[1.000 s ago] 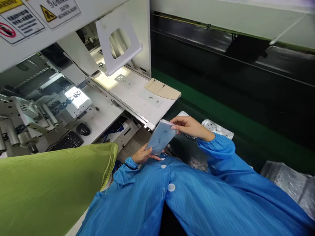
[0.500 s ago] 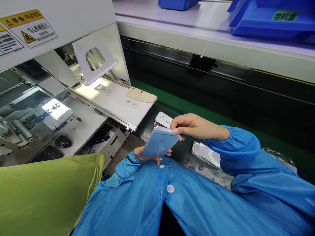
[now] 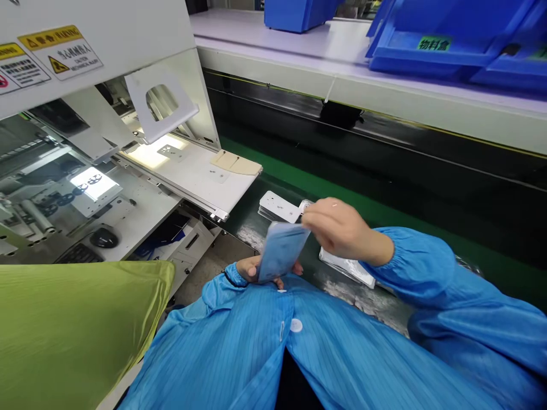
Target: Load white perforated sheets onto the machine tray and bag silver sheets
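Observation:
A flat blue-grey panel in a clear bag (image 3: 282,250) is held upright close to my chest. My left hand (image 3: 252,270) grips its lower end, thumb on the front and fingers curled behind. My right hand (image 3: 337,228) is closed on its upper edge, somewhat blurred. Both sleeves are blue. Just beyond my right hand a small stack of white flat parts (image 3: 277,206) lies on the dark conveyor belt (image 3: 384,188), and a silvery bagged part (image 3: 348,267) lies under my right wrist.
A white machine with a tray table (image 3: 200,173) and warning labels (image 3: 55,54) stands at the left. A person's green sleeve (image 3: 77,324) fills the lower left. Blue bins (image 3: 448,40) sit on the far shelf beyond the belt.
The view has tilted up, bringing the far shelf and bins into sight. The bagged panel has turned more upright and my right hand has shifted over its top edge.

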`<state>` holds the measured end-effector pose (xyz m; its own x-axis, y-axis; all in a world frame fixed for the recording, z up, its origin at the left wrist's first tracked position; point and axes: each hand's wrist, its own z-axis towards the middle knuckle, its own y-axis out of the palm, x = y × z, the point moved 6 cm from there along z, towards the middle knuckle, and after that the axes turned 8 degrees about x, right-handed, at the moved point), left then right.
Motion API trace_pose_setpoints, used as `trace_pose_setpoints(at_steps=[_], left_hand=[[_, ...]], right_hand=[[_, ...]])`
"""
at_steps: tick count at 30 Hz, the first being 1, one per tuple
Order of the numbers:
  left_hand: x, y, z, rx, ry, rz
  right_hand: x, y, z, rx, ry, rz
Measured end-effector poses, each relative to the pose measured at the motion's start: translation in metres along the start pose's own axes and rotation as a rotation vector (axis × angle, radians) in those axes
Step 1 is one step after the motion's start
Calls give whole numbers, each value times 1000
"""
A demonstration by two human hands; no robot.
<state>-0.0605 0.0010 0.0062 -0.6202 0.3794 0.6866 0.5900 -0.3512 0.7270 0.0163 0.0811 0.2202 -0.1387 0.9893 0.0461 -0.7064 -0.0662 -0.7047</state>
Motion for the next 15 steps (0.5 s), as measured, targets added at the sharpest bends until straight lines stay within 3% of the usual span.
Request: trace_pose_setpoints(at_steps=[3, 5, 15], left_hand=[[0, 3, 0, -32, -31, 42], [-1, 4, 0, -50, -38, 60], [-4, 5, 4, -93, -92, 181]], right_hand=[[1, -13, 7, -34, 114, 149], [-2, -17, 11, -99, 115, 177], [-1, -39, 26, -144, 188, 127]])
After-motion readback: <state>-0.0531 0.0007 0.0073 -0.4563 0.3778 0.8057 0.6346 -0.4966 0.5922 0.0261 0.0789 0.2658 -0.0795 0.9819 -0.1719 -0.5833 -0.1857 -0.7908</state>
